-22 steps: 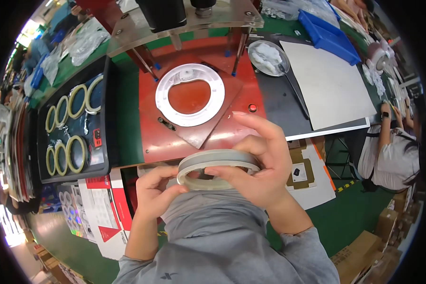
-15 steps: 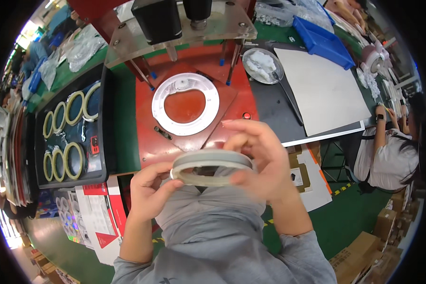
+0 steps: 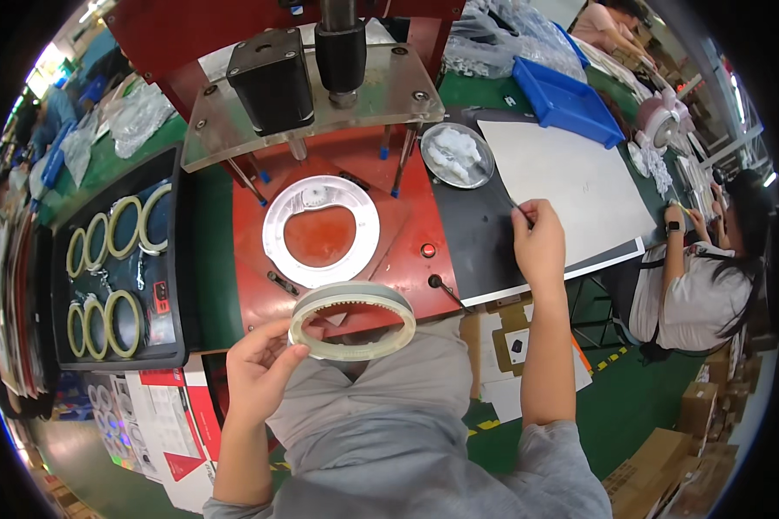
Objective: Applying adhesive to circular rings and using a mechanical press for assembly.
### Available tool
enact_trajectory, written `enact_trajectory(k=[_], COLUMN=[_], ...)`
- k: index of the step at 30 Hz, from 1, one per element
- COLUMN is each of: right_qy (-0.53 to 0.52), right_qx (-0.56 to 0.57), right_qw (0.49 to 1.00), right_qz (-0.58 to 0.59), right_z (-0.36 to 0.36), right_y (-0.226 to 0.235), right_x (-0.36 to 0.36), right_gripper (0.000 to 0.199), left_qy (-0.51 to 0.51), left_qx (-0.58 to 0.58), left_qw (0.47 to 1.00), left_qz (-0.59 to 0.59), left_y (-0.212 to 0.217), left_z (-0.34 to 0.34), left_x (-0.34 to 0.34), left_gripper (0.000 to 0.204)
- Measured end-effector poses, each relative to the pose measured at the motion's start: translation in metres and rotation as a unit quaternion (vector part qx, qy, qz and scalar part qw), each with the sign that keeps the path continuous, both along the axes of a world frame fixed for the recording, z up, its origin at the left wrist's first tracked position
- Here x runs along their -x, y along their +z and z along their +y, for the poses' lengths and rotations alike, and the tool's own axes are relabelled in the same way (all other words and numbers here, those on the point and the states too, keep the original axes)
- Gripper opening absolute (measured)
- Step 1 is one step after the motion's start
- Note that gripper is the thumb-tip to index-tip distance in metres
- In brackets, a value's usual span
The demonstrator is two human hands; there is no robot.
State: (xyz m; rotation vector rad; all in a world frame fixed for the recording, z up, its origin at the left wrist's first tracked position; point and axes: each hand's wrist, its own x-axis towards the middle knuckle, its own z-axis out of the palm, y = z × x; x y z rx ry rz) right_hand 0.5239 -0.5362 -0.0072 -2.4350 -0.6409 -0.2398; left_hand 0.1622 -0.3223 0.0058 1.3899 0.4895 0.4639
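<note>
My left hand (image 3: 264, 368) pinches the left side of a pale ring gear (image 3: 355, 346), tilted in the air above my lap. Small teeth line its inner wall, and its outside is grey. Off to the right, my right hand (image 3: 541, 242) is closed on a thin dark stick (image 3: 512, 203) at the round dish (image 3: 480, 173); most of the stick is hidden by the hand. White paste (image 3: 453, 154) sits in the dish. A white metal ring plate (image 3: 359, 251) lies on the red press base (image 3: 407, 285), just beyond the ring gear.
A clear press plate (image 3: 208, 138) with black cylinders stands above the base, beside a red button (image 3: 428, 250). On the left is a black tray (image 3: 182, 285) of similar rings. Grey board (image 3: 571, 182) and a blue bin (image 3: 571, 104) are right. A co-worker (image 3: 701, 285) sits far right.
My right hand has left the ring gear, moved right and closed on the dark stick by the dish. The left hand still holds the ring gear, now slightly lower and further left.
</note>
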Motion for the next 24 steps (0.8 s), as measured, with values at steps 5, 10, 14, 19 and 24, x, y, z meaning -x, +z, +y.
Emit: enact_trajectory(k=[5,10,14,19,24], right_qy=[0.033,0.041,0.036,0.016,0.064], right_qx=[-0.094,-0.079,-0.023,-0.184,-0.264], right_qw=[0.994,0.993,0.992,0.982,0.937], right_qz=[-0.035,-0.073,-0.117,0.029,0.219], right_z=[0.026,0.044,0.036,0.016,-0.017], right_y=[0.023,0.016,0.016,0.044,0.076], right_x=[-0.014,-0.03,-0.028,0.004,0.054], right_gripper=[0.016,0.015,0.014,0.019,0.024], left_qy=[-0.009,-0.009,-0.011,0.013,0.014], left_qx=[-0.004,-0.008,0.001,-0.006,-0.137], left_qw=[1.0,1.0,1.0,1.0,0.99], left_qz=[0.007,0.006,0.001,-0.007,-0.034], left_y=[0.004,0.0,0.0,-0.002,0.029], left_z=[0.002,0.002,0.0,-0.003,0.0], left_x=[0.0,0.003,0.002,0.008,0.012], left_gripper=[0.033,0.034,0.034,0.029,0.022])
